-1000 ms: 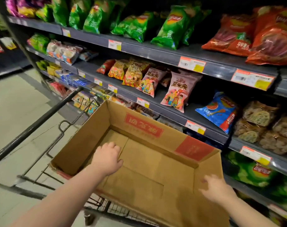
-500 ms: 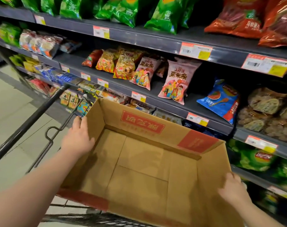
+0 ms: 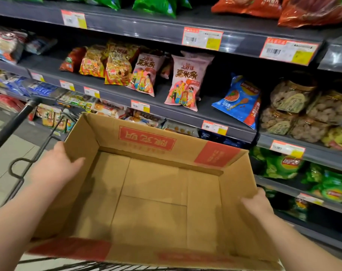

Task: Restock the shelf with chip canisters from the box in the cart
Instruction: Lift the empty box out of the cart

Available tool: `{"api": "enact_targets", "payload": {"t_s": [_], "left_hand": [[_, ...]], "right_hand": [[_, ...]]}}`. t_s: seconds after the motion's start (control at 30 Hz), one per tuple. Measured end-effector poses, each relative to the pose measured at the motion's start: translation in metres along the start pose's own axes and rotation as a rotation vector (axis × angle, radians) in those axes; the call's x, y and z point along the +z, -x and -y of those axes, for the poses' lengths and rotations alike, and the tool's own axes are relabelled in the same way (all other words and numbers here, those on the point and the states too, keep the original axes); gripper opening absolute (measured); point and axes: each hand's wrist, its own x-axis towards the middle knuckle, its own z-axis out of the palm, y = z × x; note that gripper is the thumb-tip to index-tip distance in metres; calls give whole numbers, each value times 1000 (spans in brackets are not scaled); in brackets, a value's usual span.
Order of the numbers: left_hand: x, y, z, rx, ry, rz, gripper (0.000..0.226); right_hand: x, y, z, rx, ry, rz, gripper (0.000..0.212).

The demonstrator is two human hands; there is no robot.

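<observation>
Head view: nearest, two bare forearms reach forward to a cardboard box (image 3: 146,140) that fills the lower middle of the frame. The left hand (image 3: 56,167) grips the box's left wall, thumb lying flat on the inner face and the other fingers wrapped over the outside, so the wall is pinched between them. The right hand (image 3: 259,204) grips the right wall the same way, thumb inside and the remaining fingers behind the cardboard, mostly hidden. The box is open-topped, its brown floor flaps in plain sight, with red printed bands on the near and far walls. Its near edge lies over the wire frame of the cart (image 3: 19,169); whether it rests there or is lifted cannot be told. The cart's black handle bar (image 3: 10,125) slants up at the left over the pale tiled floor (image 3: 12,151).

Just beyond the box stands the grey shelf (image 3: 166,112) unit. On the middle level are two pink snack bags (image 3: 183,83), yellow-orange bags (image 3: 117,67) to their left and a blue chip bag (image 3: 237,98) to their right, beside clear tubs of cookies (image 3: 291,94). Green bags (image 3: 283,165) sit lower right. Price tags (image 3: 202,38) line the shelf edges, and red bags (image 3: 312,10) lie on the top level.
</observation>
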Motion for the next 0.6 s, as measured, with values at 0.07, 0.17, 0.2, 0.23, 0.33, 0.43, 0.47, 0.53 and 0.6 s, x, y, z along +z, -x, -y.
{"api": "enact_targets", "payload": {"t_s": [0.07, 0.17, 0.2, 0.23, 0.33, 0.43, 0.47, 0.53, 0.6], "left_hand": [[1, 3, -5, 7, -32, -20, 55], [-4, 9, -11, 22, -41, -55, 52], [-6, 10, -12, 26, -32, -67, 53], [-9, 11, -12, 30, -19, -72, 53], [-19, 13, -11, 37, 23, -93, 49], [-34, 17, -13, 39, 48, -125, 49], [-39, 17, -13, 44, 51, -129, 51], [-50, 19, -13, 50, 58, -138, 53], [-59, 21, -11, 48, 87, -148, 51]], "right_hand": [[4, 3, 5, 27, -7, -15, 61], [7, 8, 9, 38, 7, -41, 57], [6, 10, 10, 39, 14, -57, 57], [4, 12, 11, 39, 24, -75, 57], [-10, 19, 16, 26, 44, -106, 57], [-27, 29, 19, -7, 53, -140, 60], [-33, 33, 20, -20, 56, -151, 60], [-44, 42, 22, -42, 57, -178, 56], [-55, 52, 24, -55, 51, -211, 57]]}}
